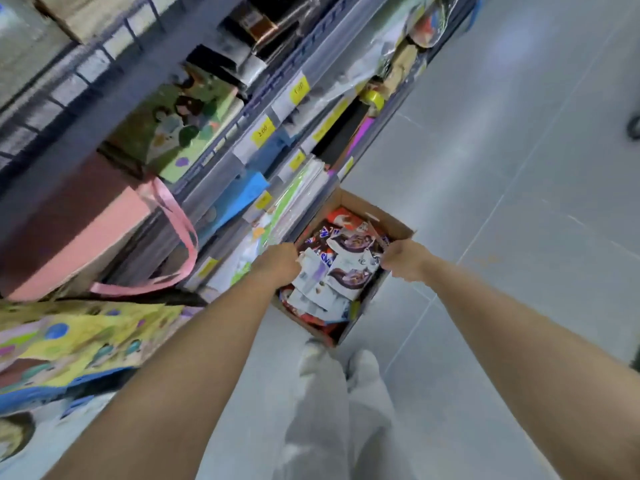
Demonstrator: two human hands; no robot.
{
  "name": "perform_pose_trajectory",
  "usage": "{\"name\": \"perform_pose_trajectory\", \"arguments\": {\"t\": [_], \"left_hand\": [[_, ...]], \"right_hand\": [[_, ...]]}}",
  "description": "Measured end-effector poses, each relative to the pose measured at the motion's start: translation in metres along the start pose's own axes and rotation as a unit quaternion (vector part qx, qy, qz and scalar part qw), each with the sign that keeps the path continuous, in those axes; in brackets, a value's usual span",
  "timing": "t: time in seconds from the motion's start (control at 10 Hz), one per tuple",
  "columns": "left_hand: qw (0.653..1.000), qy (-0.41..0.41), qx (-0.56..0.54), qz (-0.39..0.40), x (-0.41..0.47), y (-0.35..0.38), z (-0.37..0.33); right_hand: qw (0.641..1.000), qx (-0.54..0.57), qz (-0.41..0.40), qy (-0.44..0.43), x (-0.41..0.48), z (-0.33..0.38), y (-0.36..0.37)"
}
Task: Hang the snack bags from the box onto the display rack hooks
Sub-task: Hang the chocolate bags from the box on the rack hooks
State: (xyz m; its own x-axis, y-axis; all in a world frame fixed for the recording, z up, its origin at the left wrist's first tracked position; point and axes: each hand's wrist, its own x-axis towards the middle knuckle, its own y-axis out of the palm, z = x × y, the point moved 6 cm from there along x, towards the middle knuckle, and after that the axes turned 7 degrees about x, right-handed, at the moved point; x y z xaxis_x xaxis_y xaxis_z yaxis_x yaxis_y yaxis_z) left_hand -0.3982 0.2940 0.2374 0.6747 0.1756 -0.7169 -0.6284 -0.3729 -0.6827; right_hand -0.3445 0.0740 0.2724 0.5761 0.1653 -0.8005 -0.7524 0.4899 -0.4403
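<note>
1. The left grip (277,263) is closed over the left rim of the cardboard box (381,216), with its fingers curled on the edge.
2. The right grip (403,259) grasps the opposite rim; both arms reach downward.
3. The snack bags (346,271) lie in a loose pile inside the box, white, brown and red ones mixed.
4. The box is low, just beside the bottom of the shelves (221,81), over the grey tiled floor (519,168); whether it touches the floor cannot be told.
5. Yellow price tags (263,131) sit on the shelf edges, and a pink gift bag (69,230) is on the left.
</note>
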Motion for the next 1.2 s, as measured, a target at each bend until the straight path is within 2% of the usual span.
{"name": "perform_pose_trajectory", "arguments": {"t": [0.3, 0.6, 0.7, 0.8, 0.9, 1.0, 1.2], "left_hand": [[0.997, -0.008, 0.021, 0.076, 0.135, 0.105, 0.033], [0.994, -0.062, -0.061, 0.069, 0.251, 0.221, 0.085], [0.989, -0.095, -0.103, 0.056, 0.282, 0.251, 0.101], [0.984, -0.141, -0.101, 0.042, 0.294, 0.269, 0.105], [0.981, -0.158, -0.11, -0.007, 0.291, 0.273, 0.097], [0.972, -0.154, -0.179, -0.014, 0.282, 0.284, 0.096], [0.952, -0.181, -0.235, 0.074, 0.275, 0.312, 0.125]], "right_hand": [[0.996, 0.039, 0.042, 0.069, 0.145, -0.067, 0.079], [0.991, 0.068, 0.057, 0.104, 0.309, -0.127, 0.184], [0.979, 0.1, 0.026, 0.174, 0.344, -0.146, 0.2], [0.951, 0.177, -0.018, 0.251, 0.366, -0.166, 0.212], [0.901, 0.303, -0.021, 0.31, 0.372, -0.18, 0.227], [0.85, 0.406, -0.003, 0.336, 0.377, -0.192, 0.24], [0.749, 0.564, -0.004, 0.348, 0.372, -0.197, 0.235]]}}
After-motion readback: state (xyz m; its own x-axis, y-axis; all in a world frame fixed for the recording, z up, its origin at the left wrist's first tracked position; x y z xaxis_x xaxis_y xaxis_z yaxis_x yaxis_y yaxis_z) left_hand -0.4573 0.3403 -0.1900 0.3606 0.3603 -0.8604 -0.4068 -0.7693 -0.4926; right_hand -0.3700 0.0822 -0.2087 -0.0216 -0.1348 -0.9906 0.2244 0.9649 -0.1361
